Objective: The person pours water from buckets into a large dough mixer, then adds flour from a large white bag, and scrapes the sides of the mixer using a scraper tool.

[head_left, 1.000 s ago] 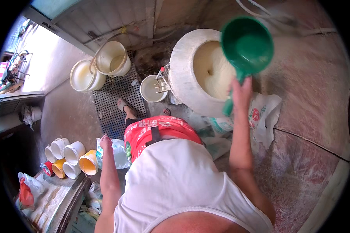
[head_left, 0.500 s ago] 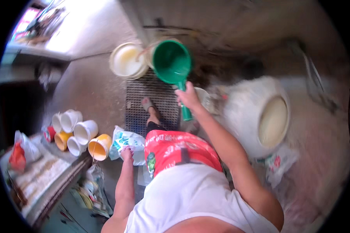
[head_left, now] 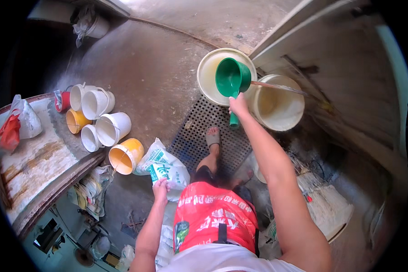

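Note:
My right hand (head_left: 239,105) is closed round the handle of a green dipper (head_left: 231,78), arm stretched forward. The dipper's bowl hangs over the right part of a round cream tub (head_left: 208,68) and hides some of it. Inside the bowl I can make out no contents. My left hand (head_left: 160,188) is low beside my waist, fingers curled, in front of a white plastic bag (head_left: 174,170) with green print. Whether the fingers grip the bag is hidden.
Right of the tub stands a cream bucket (head_left: 279,106) with a stick (head_left: 279,86) across its rim. Several white and yellow pails (head_left: 114,128) cluster at left beside a worn counter (head_left: 36,149). A perforated mat (head_left: 186,131) lies underfoot. A pale container (head_left: 326,208) is at right.
The view has turned, so the tubs and pails sit farther right in it. The dipper has moved from above the right-hand bucket to above the round tub. My right hand keeps its hold.

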Demonstrator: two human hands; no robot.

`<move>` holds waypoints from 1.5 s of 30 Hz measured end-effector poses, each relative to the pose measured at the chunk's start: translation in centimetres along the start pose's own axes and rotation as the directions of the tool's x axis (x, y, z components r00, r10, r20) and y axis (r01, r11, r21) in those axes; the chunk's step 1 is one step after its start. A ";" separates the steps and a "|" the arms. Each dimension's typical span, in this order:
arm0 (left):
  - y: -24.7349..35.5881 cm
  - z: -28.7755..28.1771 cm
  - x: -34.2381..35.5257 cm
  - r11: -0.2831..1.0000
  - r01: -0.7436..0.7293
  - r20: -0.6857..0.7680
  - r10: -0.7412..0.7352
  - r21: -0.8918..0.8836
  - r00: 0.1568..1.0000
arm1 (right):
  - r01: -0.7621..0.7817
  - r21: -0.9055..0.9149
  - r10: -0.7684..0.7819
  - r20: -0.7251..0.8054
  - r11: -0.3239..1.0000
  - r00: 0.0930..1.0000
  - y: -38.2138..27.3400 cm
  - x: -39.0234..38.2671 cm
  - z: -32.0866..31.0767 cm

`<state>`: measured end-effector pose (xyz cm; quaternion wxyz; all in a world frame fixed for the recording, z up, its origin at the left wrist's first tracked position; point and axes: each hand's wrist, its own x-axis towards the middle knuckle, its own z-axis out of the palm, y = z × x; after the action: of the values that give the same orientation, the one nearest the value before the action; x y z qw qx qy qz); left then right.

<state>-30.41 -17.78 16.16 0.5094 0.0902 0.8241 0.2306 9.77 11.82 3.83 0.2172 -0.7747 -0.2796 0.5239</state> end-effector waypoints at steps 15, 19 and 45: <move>-7.0 -3.3 4.6 0.972 0.229 -0.131 -0.235 -0.058 0.963 | -0.083 -0.521 0.071 -0.044 0.849 0.997 1.6 14.9 9.0; -6.1 -1.8 5.6 0.977 0.206 -0.094 -0.211 -0.061 0.973 | -0.098 -0.456 0.140 0.060 0.885 0.988 2.1 17.3 9.3; -0.3 1.4 4.4 0.991 0.133 -0.061 -0.132 0.015 0.989 | -0.244 0.614 -0.021 0.391 0.751 0.920 3.0 2.3 1.2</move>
<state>-31.20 -15.95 11.93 0.4978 0.0333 0.8453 0.1911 9.96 11.12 -0.05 0.3831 -0.5515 -0.0685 0.7378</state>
